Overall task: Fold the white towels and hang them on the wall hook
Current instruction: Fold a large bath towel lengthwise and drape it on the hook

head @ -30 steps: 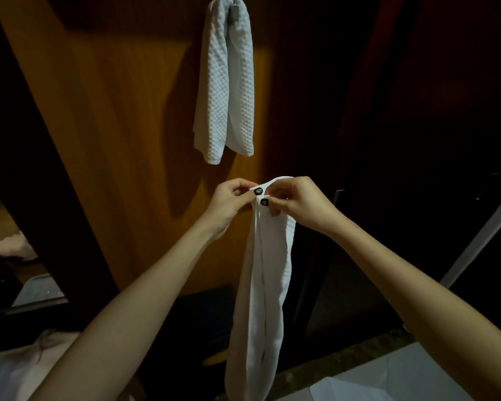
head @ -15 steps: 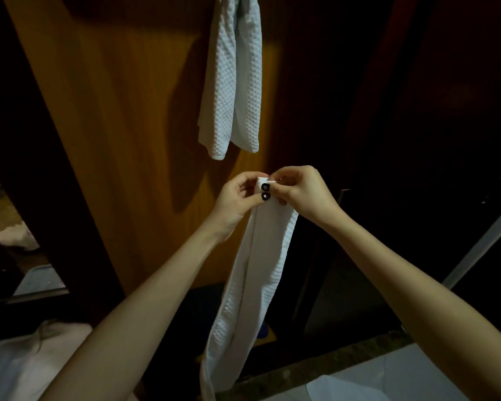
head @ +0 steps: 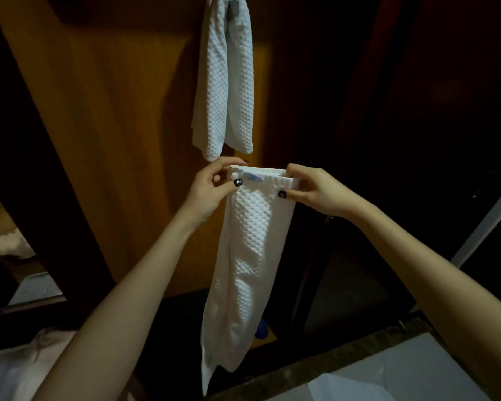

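Observation:
A white waffle towel (head: 248, 264) hangs down in front of me as a long folded strip. My left hand (head: 211, 188) pinches its top left corner and my right hand (head: 315, 192) pinches its top right corner, so the top edge is stretched flat between them. A small blue label shows on that top edge. Just above, a second white towel (head: 224, 82) hangs folded over the metal wall hook (head: 234, 4) on the orange wooden panel (head: 113, 111).
Dark wooden panels stand to the right of the orange one. A pale countertop (head: 417, 371) with a dark stone edge lies at the bottom right. White cloth (head: 9, 369) lies at the bottom left, and a blue object (head: 261, 328) shows behind the towel's lower end.
My hands moved apart along the top edge, spreading the towel from a narrow bunched strip into a wider flat one. The towel's lower end swung left.

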### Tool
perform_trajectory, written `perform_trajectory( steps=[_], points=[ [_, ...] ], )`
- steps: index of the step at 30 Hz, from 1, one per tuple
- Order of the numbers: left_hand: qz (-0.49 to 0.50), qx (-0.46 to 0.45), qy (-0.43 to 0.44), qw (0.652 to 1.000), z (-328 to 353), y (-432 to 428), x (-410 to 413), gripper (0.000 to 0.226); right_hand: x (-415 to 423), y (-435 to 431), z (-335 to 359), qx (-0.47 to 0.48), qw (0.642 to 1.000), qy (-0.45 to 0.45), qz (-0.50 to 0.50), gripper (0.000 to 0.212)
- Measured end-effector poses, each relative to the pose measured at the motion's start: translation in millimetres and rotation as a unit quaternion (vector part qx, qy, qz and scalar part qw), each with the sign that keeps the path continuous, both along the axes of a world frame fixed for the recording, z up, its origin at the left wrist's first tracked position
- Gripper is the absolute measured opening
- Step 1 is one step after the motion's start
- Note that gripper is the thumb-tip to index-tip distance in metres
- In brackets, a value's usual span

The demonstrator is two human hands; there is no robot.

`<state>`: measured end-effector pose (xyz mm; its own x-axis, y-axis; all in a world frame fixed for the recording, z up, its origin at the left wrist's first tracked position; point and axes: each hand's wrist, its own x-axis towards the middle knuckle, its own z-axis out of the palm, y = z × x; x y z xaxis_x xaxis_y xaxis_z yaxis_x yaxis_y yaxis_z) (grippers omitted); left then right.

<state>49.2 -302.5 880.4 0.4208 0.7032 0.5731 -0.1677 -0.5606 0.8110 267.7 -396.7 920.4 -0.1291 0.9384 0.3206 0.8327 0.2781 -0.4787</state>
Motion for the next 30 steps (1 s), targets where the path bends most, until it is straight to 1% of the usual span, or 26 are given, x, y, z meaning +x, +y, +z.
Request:
perform_trajectory(
  steps=[2,3,5,7,9,11,14,16,18,20,21,23,24,25,27,29,30],
  points=[
    [0.030,0.051,0.036,0.998,6,3,-3,0.044,-5,2,4,0.018,0.999,0.042,0.004,0.020],
    [0.036,0.063,0.040,0.997,10,3,-5,0.048,-7,3,6,0.031,0.997,0.064,0.004,0.019],
    [0.032,0.075,0.034,0.996,18,2,-7,0.051,-13,6,11,0.064,0.991,0.116,0.004,0.021],
    [0.016,0.091,0.025,0.995,24,1,-9,0.049,-19,6,17,0.085,0.979,0.187,0.015,0.020],
    [-0.003,0.086,0.012,0.996,28,-1,-10,0.044,-24,4,21,0.106,0.962,0.251,0.032,0.021],
    [-0.017,0.062,-0.016,0.998,30,-6,-7,0.038,-27,-1,23,0.130,0.946,0.296,0.030,0.029],
    [-0.034,0.027,-0.051,0.998,28,-21,5,0.036,-30,-8,26,0.167,0.931,0.325,0.012,0.046],
    [-0.063,0.028,-0.032,0.997,27,-30,17,0.032,-27,-11,30,0.182,0.926,0.330,0.005,0.053],
    [-0.069,0.015,-0.037,0.997,29,-34,28,0.036,-20,-14,34,0.179,0.928,0.328,0.006,0.061],
    [-0.065,-0.014,-0.072,0.995,35,-34,36,0.037,-9,-19,38,0.154,0.927,0.341,0.030,0.072],
    [-0.070,-0.030,-0.087,0.993,39,-34,40,0.038,-2,-22,37,0.131,0.920,0.367,0.050,0.078],
    [-0.099,-0.054,-0.111,0.987,48,-31,47,0.036,7,-29,31,0.069,0.892,0.439,0.084,0.086],
    [-0.112,-0.060,-0.120,0.985,53,-29,50,0.037,9,-32,24,0.046,0.886,0.454,0.086,0.089],
    [-0.121,-0.060,-0.126,0.983,60,-27,52,0.036,8,-36,16,0.037,0.889,0.449,0.082,0.092],
    [-0.114,-0.051,-0.120,0.985,74,-23,57,0.034,3,-44,2,0.078,0.912,0.397,0.069,0.095],
    [-0.078,-0.029,-0.099,0.992,85,-19,63,0.032,-5,-48,-2,0.137,0.926,0.343,0.080,0.091],
    [-0.063,-0.013,-0.092,0.994,89,-18,65,0.031,-8,-48,0,0.151,0.929,0.327,0.085,0.085]
  ],
)
